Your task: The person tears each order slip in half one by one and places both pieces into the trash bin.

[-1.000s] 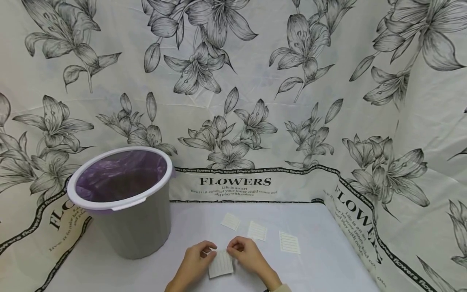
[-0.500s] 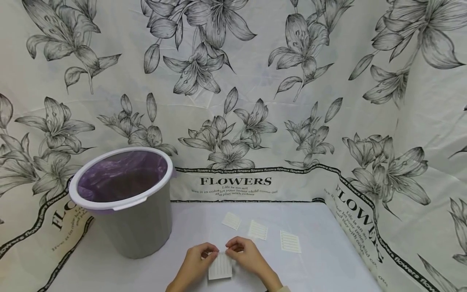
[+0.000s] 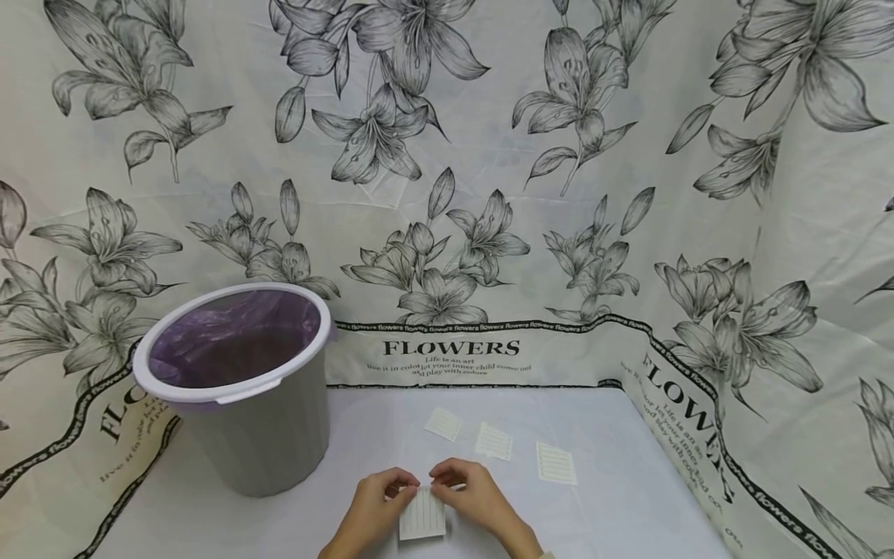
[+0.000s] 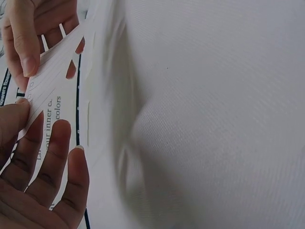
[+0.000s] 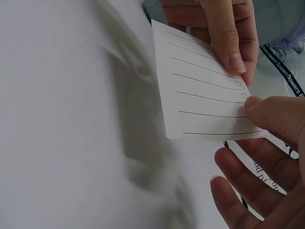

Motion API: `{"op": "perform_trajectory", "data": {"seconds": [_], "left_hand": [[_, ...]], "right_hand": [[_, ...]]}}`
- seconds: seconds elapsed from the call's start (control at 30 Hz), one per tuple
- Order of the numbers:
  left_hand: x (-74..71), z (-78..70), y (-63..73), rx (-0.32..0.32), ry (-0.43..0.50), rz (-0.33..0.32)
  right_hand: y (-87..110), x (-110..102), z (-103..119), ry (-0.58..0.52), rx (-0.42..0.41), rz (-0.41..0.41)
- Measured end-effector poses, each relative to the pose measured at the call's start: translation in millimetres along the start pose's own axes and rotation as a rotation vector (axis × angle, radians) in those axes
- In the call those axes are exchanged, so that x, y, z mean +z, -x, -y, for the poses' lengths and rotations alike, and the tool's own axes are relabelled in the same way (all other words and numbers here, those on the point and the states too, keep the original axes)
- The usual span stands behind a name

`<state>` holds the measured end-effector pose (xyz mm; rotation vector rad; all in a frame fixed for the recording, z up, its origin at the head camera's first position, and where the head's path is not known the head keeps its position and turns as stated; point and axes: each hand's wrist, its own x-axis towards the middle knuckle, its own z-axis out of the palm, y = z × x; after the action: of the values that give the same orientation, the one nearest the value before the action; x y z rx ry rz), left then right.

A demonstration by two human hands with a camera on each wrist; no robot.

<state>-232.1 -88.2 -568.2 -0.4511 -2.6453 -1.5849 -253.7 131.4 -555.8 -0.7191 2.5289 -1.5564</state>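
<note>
A small white lined note sheet point(image 3: 422, 515) with little checkboxes along one edge hangs between my two hands, above the table. My left hand point(image 3: 377, 503) pinches its top edge between thumb and fingertips. Close beside it, my right hand point(image 3: 477, 497) pinches the same edge at the other corner. In the right wrist view the ruled face of the note sheet point(image 5: 205, 95) shows, slightly bent, with the right thumb point(image 5: 274, 114) on its edge. The left wrist view shows the note sheet point(image 4: 50, 71) from a slant, the left hand's other fingers spread below it.
Three similar lined sheets lie on the white table point(image 3: 615, 512): a left one point(image 3: 443, 424), a middle one point(image 3: 493, 441) and a right one point(image 3: 556, 463). A grey bin point(image 3: 279, 435) with a purple liner stands at the left. Flower-printed cloth point(image 3: 447, 233) encloses the back and sides.
Both hands have drawn slightly closer together along the note sheet's top edge. The sheet has turned from a slight tilt to nearly straight. The sheets on the table and the bin stay put.
</note>
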Motion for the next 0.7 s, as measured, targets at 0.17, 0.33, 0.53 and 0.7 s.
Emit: {"op": "perform_trajectory", "data": {"seconds": [0.17,0.33,0.53,0.7], "left_hand": [[0.5,-0.5,0.3,-0.011,0.007,-0.003],[0.7,1.2,1.3,0.007,0.019,-0.004],[1.4,3.0,2.7,0.034,-0.008,-0.035],[0.9,2.7,4.4,0.041,0.001,-0.046]], "right_hand": [[0.2,4.2,2.6,0.008,-0.018,-0.019],[0.6,6.0,6.4,0.004,-0.011,-0.021],[-0.9,10.6,5.5,0.007,-0.018,-0.018],[-0.2,13.0,6.1,0.004,-0.02,-0.024]]}}
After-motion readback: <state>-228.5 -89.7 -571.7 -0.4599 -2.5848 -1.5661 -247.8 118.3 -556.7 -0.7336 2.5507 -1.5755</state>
